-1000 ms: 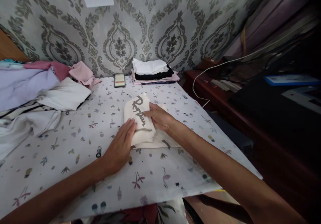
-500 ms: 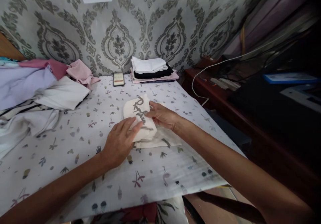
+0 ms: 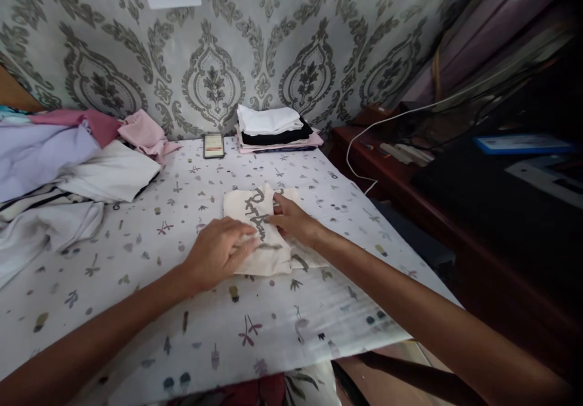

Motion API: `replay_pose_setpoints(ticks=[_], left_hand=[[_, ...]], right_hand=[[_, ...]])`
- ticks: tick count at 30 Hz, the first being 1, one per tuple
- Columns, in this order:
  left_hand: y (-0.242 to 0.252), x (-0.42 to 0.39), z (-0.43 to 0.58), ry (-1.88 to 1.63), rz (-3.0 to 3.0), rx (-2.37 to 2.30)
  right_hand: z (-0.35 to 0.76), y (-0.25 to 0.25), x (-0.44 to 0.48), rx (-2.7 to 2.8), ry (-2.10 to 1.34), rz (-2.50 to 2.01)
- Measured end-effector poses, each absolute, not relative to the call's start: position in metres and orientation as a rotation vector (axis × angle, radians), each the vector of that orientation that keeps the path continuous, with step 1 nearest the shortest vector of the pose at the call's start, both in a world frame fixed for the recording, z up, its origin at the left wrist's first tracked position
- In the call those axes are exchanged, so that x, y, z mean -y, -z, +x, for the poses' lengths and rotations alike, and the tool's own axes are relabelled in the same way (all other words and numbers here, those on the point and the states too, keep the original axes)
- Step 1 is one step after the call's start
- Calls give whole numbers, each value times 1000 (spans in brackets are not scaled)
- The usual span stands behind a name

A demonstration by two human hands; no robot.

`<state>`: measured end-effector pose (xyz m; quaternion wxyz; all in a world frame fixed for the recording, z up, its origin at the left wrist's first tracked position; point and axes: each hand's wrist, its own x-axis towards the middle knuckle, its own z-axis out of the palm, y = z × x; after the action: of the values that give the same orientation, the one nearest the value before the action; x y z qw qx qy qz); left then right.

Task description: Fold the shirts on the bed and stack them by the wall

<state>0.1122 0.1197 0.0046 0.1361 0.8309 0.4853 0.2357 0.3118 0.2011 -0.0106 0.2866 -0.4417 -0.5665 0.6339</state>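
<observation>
A cream garment with grey lettering lies partly folded on the bed sheet, a folded section over a wider layer that shows on the right. My right hand pinches the right edge of the folded section between thumb and fingers. Resting over the garment's left side is my left hand, its fingers spread and slightly blurred. Which fingertips of the left hand press on the cloth is hard to make out.
Loose clothes are heaped at the left. Against the wall stands a folded clothes stack, with a small framed card beside it. At the right, a dark red desk carries a white cable.
The garment's folded section has come down flatter and spread nearer to me. My right hand has lowered a little with its edge, and my left fingers have shifted over the cloth.
</observation>
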Motion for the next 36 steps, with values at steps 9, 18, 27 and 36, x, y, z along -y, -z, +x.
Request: replay_pose_setpoints(ticks=[9, 18, 27, 36], left_hand=[[45, -173, 107, -276, 2355, -1698], [59, -175, 105, -316, 2411, -1750], [56, -111, 108, -326, 2679, -1475], [10, -105, 87, -488, 2330, -1193]], right_hand=[[319, 6, -195, 1905, -838, -1472], [284, 37, -191, 2461, -587, -1272], [288, 39, -202, 2467, -658, -1343], [281, 20, -190, 2358, -501, -1399]])
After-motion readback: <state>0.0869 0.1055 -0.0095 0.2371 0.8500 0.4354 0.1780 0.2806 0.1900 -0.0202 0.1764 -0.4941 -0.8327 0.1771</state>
